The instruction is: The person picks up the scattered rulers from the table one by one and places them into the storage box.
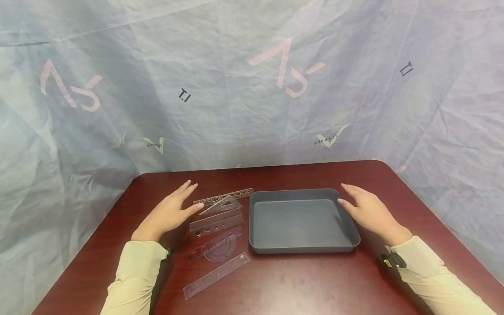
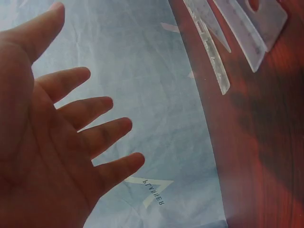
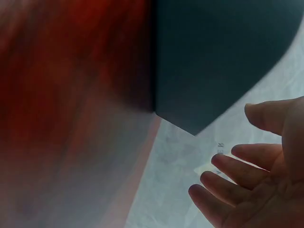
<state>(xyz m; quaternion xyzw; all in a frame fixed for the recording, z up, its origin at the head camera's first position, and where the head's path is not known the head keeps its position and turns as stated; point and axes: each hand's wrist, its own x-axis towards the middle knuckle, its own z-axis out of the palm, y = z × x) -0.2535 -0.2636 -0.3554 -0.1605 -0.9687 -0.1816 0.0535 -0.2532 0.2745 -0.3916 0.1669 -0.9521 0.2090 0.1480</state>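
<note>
My left hand (image 1: 170, 213) is held with fingers extended just left of a group of clear plastic rulers; its palm and spread fingers show bare in the left wrist view. Farthest back lies a stencil ruler (image 1: 246, 192) with cut-out shapes, a clear set square (image 1: 235, 203) beside it. Nearer come a ruler with round holes (image 1: 216, 226), a protractor (image 1: 220, 250) with a straight upper edge, and a plain straight ruler (image 1: 216, 275). My right hand (image 1: 370, 212), fingers extended and holding nothing, is by the right end of a grey rectangular tray (image 1: 303, 250).
The dark red wooden table (image 1: 299, 284) has rounded far corners. Behind it and along both sides hangs a pale printed cloth (image 1: 220, 109). A dark band (image 1: 393, 261) is on the right wrist.
</note>
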